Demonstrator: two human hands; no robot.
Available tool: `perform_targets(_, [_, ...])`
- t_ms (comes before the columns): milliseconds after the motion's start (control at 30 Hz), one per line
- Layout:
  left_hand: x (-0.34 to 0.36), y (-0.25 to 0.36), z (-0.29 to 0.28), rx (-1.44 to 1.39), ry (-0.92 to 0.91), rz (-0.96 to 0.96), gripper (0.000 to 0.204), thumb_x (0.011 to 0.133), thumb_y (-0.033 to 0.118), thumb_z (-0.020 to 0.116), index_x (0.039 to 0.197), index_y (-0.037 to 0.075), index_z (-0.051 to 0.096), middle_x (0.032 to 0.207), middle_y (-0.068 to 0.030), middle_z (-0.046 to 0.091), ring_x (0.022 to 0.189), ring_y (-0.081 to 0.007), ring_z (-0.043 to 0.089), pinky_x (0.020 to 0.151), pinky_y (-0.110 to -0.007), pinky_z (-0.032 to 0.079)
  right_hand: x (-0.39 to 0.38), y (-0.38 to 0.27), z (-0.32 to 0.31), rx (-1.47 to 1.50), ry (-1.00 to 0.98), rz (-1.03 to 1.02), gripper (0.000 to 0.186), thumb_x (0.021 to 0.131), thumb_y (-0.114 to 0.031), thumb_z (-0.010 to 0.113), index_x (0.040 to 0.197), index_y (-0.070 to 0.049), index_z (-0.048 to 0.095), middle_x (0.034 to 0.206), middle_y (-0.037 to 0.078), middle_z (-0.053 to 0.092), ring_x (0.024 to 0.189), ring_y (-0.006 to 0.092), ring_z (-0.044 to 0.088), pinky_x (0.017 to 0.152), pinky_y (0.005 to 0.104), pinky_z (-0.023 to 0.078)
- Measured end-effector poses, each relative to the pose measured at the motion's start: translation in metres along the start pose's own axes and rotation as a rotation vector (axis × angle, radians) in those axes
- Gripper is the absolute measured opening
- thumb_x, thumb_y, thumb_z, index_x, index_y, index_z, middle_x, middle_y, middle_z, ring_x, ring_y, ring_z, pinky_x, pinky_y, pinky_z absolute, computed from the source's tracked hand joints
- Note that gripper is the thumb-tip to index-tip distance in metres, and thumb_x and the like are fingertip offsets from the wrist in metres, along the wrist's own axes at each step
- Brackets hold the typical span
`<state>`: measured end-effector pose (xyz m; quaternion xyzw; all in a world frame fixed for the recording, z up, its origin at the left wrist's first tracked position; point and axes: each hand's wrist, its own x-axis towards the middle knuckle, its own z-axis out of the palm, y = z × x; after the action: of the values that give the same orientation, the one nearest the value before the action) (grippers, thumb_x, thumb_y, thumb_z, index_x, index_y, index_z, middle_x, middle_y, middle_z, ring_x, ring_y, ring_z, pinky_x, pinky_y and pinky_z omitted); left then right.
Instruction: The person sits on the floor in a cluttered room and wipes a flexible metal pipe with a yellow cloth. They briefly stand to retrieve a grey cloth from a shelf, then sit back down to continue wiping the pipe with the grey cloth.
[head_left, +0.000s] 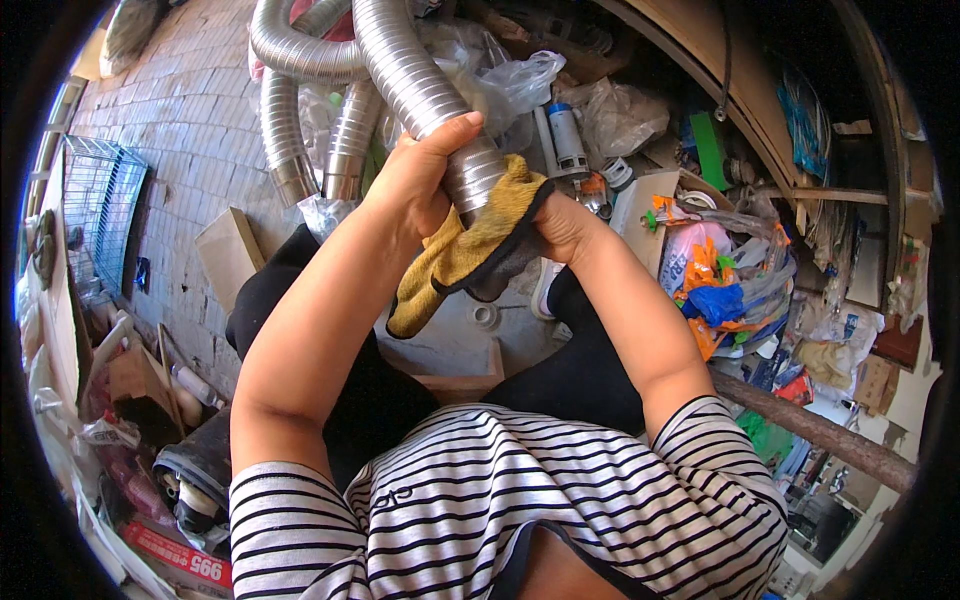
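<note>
My left hand (422, 178) is wrapped round a silver corrugated flexible duct (415, 80), thumb lying over its top, close to its lower end. Against that lower end lies a yellow cloth work glove (430, 280) with black edging and a grey side. My right hand (562, 224) grips the glove at the duct's right side; its fingers are mostly hidden by the fabric. The duct's very end is covered by the glove, so I cannot see its opening. Another silver duct (285, 130) curves behind, to the left, beside a shorter straight-hanging duct end (350, 140).
A blue-and-white cylinder (567, 138) and clear plastic bags (620, 115) lie beyond my hands. Colourful bags (715, 290) are heaped at the right, near a wooden pole (815, 430). Left are a cardboard piece (228, 255) and a blue wire rack (105, 205).
</note>
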<state>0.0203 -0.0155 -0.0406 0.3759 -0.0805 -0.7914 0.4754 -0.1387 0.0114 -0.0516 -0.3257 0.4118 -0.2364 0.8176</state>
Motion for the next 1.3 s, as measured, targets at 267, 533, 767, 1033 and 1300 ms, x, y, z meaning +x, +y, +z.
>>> perform_targets(267, [0.009,-0.025,-0.006,0.12,0.187,0.149,0.041,0.068,0.004,0.074,0.097,0.003,0.045,0.084,-0.0083,0.057,0.078,-0.0205,0.058,0.069,-0.036,0.05,0.026,0.018,0.018,-1.207,0.496,-0.718,0.046,0.062,-0.021,0.072,0.102,-0.004,0.054,0.093,0.013,0.059,0.089,0.0311,0.055,0.081,0.0389,0.043])
perform_targets(533, [0.001,-0.006,0.008,0.074,-0.064,0.089,0.041,0.074,0.014,0.071,0.103,0.007,0.043,0.09,-0.0077,0.055,0.08,-0.0216,0.057,0.071,-0.04,0.05,0.012,0.021,-0.022,0.597,-0.164,0.053,0.05,0.081,-0.031,0.063,0.12,-0.006,0.046,0.111,0.012,0.056,0.099,0.0222,0.058,0.088,0.0369,0.049])
perform_targets(767, [0.01,-0.01,-0.001,0.107,0.023,0.182,0.035,0.074,0.016,0.071,0.098,0.006,0.047,0.085,-0.0067,0.057,0.075,-0.02,0.057,0.07,-0.038,0.049,0.0,0.019,0.013,-1.352,0.431,-0.547,0.053,0.072,-0.033,0.067,0.112,-0.004,0.048,0.106,0.016,0.054,0.099,0.03,0.053,0.085,0.0409,0.043])
perform_targets(1033, [0.007,-0.008,0.003,0.055,-0.002,0.139,0.042,0.075,0.025,0.069,0.103,0.005,0.046,0.091,-0.0097,0.057,0.082,-0.0217,0.057,0.076,-0.041,0.049,-0.01,0.011,-0.009,0.018,-0.112,-0.181,0.06,0.079,-0.036,0.064,0.123,-0.003,0.041,0.113,0.012,0.054,0.097,0.0266,0.057,0.085,0.0401,0.047])
perform_targets(1300, [0.005,-0.004,0.008,-0.016,-0.047,0.083,0.047,0.076,0.028,0.068,0.108,0.003,0.044,0.093,-0.0091,0.056,0.085,-0.022,0.058,0.08,-0.041,0.049,-0.014,0.007,-0.008,0.43,-0.203,-0.026,0.05,0.086,-0.03,0.057,0.127,-0.007,0.04,0.116,0.012,0.053,0.101,0.0208,0.056,0.089,0.0376,0.048])
